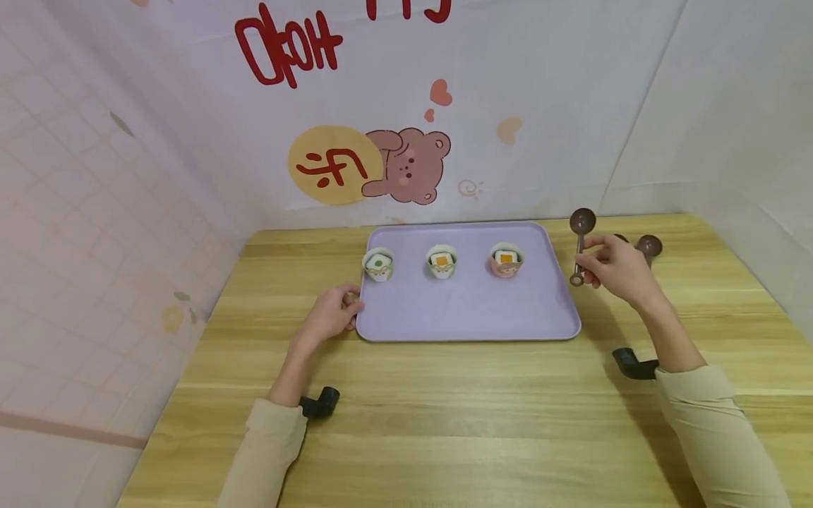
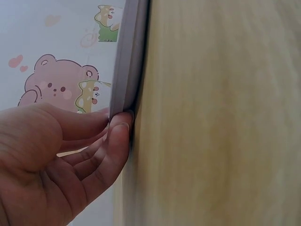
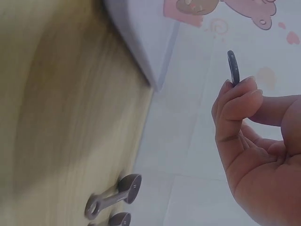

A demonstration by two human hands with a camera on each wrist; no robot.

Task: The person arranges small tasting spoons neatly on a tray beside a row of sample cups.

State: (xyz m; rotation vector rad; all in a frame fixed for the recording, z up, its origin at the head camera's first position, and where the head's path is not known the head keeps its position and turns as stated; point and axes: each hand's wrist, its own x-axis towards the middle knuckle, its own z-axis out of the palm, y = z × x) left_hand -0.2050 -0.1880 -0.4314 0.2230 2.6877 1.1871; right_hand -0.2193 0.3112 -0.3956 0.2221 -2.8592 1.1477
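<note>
My left hand (image 1: 329, 312) pinches the left rim of a lilac tray (image 1: 470, 314), thumb on one side and fingers curled under the other, as the left wrist view shows. Raised just off the tray's right side, my right hand (image 1: 617, 269) grips a brown measuring spoon (image 1: 582, 221) by its handle, bowl pointing away. In the right wrist view only the ringed handle end (image 3: 233, 68) pokes out of the fingers. Along the tray's back half stand a green-patterned paper cup (image 1: 379, 274), a similar cup (image 1: 441, 269) and a pink one (image 1: 506, 269), each holding a small white block.
More brown measuring spoons (image 1: 649, 245) lie on the wooden table (image 1: 457, 409) behind my right hand, partly hidden by it. A white cloth wall (image 1: 546, 85) with a printed bear (image 1: 413, 166) rises behind the table. Black wrist mounts jut from both forearms.
</note>
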